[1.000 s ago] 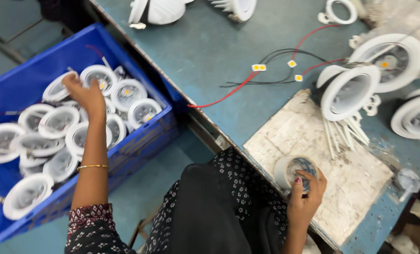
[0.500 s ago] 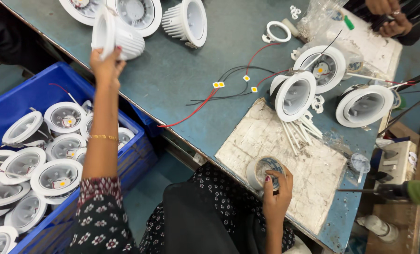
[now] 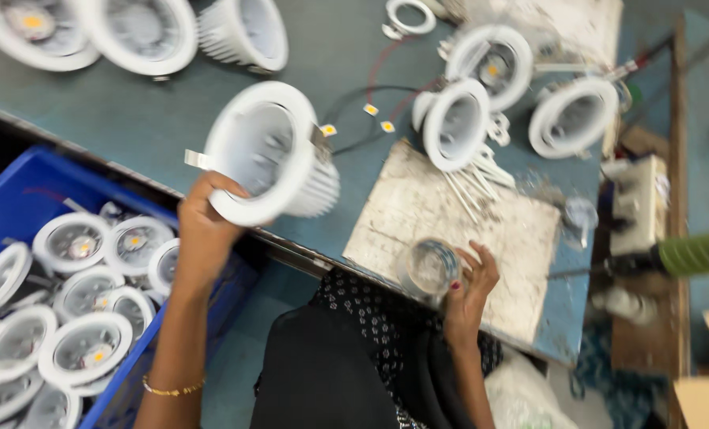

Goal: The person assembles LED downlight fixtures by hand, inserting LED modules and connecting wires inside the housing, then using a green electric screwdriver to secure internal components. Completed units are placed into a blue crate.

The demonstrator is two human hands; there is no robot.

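Here we see the left hand (image 3: 203, 230) closed around the rim of a white downlight housing (image 3: 267, 155), thumb and fingers wrapped on its lower edge, holding it tilted above the near edge of the blue-green table (image 3: 132, 119), with its open mouth facing left and its finned back to the right. The right hand (image 3: 469, 290) cups a small round clear lens (image 3: 432, 266), fingers curled around its far side, and holds it over the near corner of a worn whitish board (image 3: 450, 214) that lies on the table to the right of the housing. Beyond the board, farther from us, stand three more white housings (image 3: 497, 95), with thin white sticks (image 3: 473, 179) fanned just beside the nearest one and small yellow chips on wires (image 3: 374, 119) between them and the held housing. To the left of the held housing, below the table edge, a blue crate (image 3: 28, 191) holds many finished lamps (image 3: 84, 349) packed close together. A gold bangle (image 3: 171, 389) circles the left wrist.
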